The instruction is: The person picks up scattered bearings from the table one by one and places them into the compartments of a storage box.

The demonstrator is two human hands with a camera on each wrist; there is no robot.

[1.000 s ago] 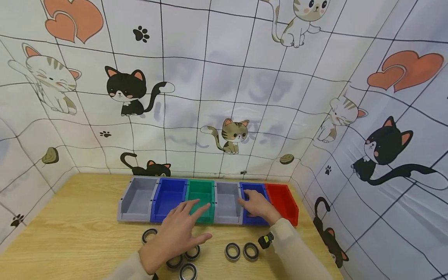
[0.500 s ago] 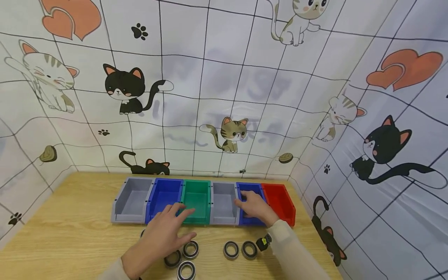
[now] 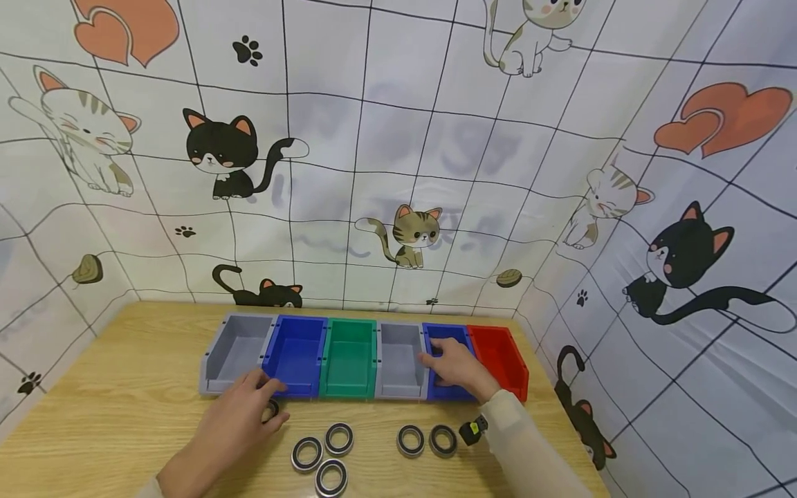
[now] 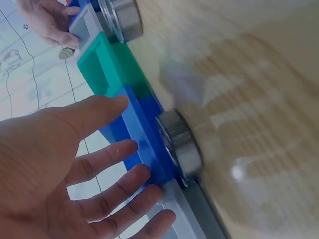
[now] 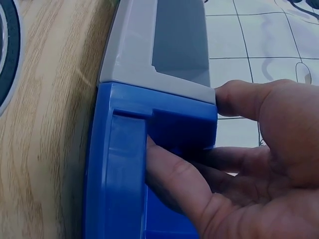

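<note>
My left hand (image 3: 233, 415) reaches low over the table before the left blue bin (image 3: 297, 360), palm down with fingers spread. A ball bearing (image 4: 182, 144) lies near that bin's front wall, partly behind the hand in the head view; the left wrist view has a gap between it and the fingertips. My right hand (image 3: 457, 366) holds the right blue bin (image 5: 119, 174) at its left side wall. Its thumb touches the rim beside the grey bin (image 3: 401, 360), and the other fingers curl down inside. What lies under those fingers is hidden.
Three bearings (image 3: 339, 438) are clustered at the front middle, and two bearings (image 3: 411, 440) lie further right. A green bin (image 3: 350, 356), a left grey bin (image 3: 243, 353) and a red bin (image 3: 501, 356) complete the row. A cat-print curtain (image 3: 336, 159) hangs behind.
My left hand has moved left and toward me, from over the green bin to beside the bearing at the left blue bin. The right hand has stayed at its bin.
</note>
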